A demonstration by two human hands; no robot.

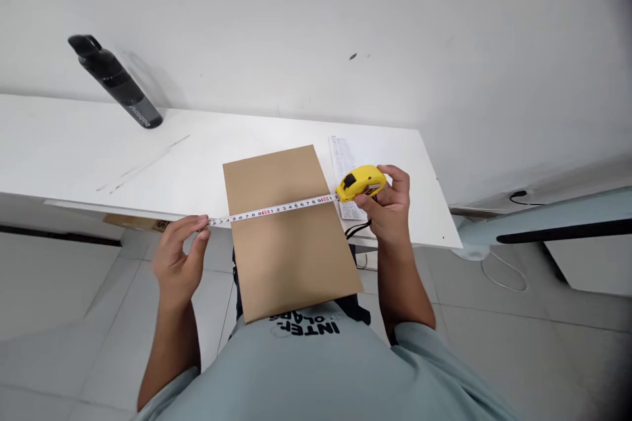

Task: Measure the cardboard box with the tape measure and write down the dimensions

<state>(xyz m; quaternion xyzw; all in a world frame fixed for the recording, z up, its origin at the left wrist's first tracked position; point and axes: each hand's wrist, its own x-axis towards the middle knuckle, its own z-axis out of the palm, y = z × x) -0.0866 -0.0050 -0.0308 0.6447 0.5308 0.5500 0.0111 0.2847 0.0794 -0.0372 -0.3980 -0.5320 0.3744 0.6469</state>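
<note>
A brown cardboard sheet lies half on the white table, its near end overhanging toward my body. My right hand grips a yellow tape measure case just right of the cardboard. The white tape blade stretches left across the cardboard. My left hand pinches the blade's free end just past the cardboard's left edge, fingers closed on it.
A black bottle stands at the back left of the table by the white wall. A printed paper slip lies under the tape case. Grey tiled floor lies below; a pale blue chair base and cables sit at right.
</note>
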